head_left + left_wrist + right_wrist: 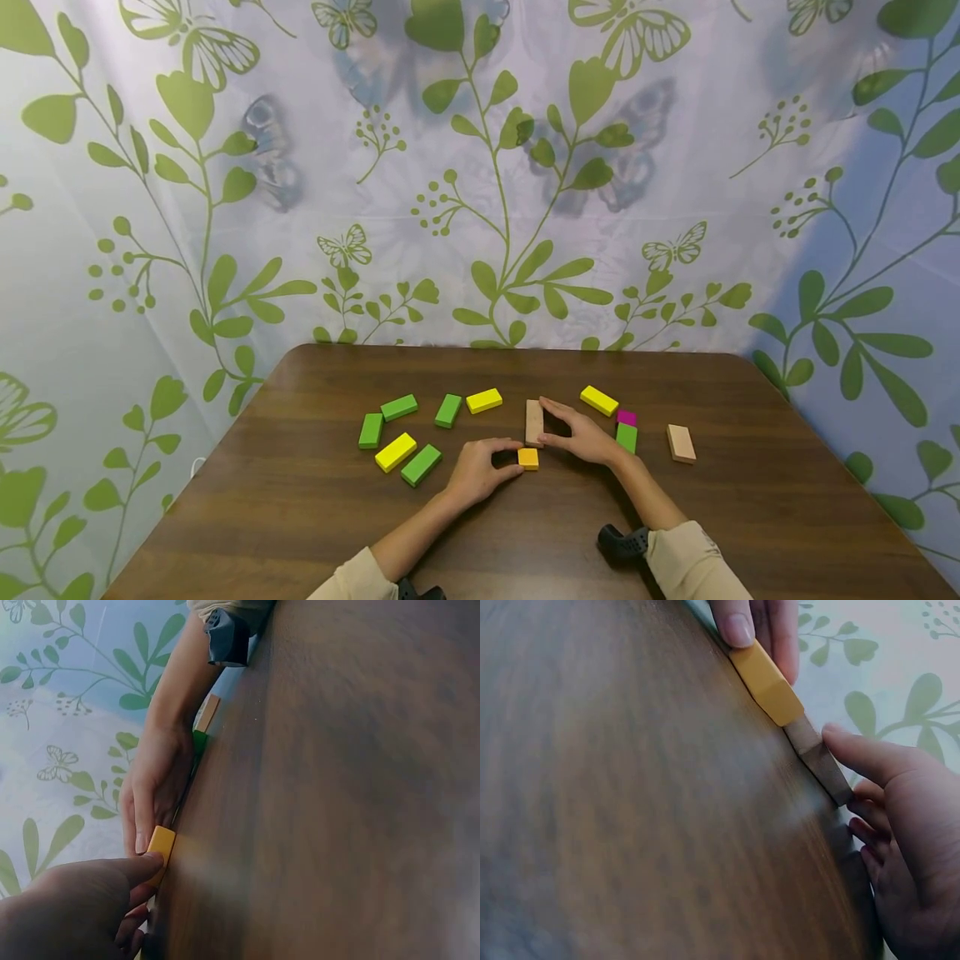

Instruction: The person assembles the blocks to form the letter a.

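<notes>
My left hand (pixel 477 472) pinches a small orange block (pixel 528 459) between thumb and fingers near the middle of the table. In the left wrist view the thumb presses against the orange block (pixel 162 844). Just behind it lies a longer tan wooden block (pixel 534 422), its near end right at the orange one. My right hand (pixel 587 437) holds that tan block from the right, thumb at the near end and fingers at the far end. The right wrist view shows the orange block (pixel 769 684) and the tan block (pixel 819 756) end to end.
To the left lie several green blocks (pixel 422 465) and yellow blocks (pixel 396 452). Right of my hands are a yellow block (pixel 599 401), a magenta block (pixel 626 417) touching a green block (pixel 626 437), and another tan block (pixel 681 443). A leaf-patterned curtain (pixel 480 250) hangs behind the brown table (pixel 300 517).
</notes>
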Tool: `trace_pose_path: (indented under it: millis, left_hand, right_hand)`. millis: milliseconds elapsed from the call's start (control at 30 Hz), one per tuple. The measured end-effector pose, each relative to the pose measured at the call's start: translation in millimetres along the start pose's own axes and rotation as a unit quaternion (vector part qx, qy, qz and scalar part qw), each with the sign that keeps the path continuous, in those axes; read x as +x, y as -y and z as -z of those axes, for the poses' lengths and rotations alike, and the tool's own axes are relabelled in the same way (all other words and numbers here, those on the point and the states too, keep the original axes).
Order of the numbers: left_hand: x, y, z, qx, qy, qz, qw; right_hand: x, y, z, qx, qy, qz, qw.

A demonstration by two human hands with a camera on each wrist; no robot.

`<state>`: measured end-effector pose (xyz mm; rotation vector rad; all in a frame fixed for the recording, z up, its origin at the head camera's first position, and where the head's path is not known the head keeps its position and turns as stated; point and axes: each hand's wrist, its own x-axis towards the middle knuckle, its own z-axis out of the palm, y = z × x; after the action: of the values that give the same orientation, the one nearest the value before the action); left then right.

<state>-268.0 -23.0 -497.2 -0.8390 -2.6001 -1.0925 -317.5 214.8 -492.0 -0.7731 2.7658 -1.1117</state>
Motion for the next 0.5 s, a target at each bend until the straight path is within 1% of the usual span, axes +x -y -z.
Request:
trace_pose_path:
  millis: [167,500]
  left_hand:
    - [3.3,-2.5,-2.7,0.014,-0.011,0.004,0.9998]
    - [7.2,-6.0,-5.7,0.006,-0.020,0.008,0.9998]
  right_hand:
    - [0.8,1.1,1.1,0.006,0.009,0.000,0.9999]
    - [1.7,0.3,0.7,-0.004,0.016,0.031,0.9994]
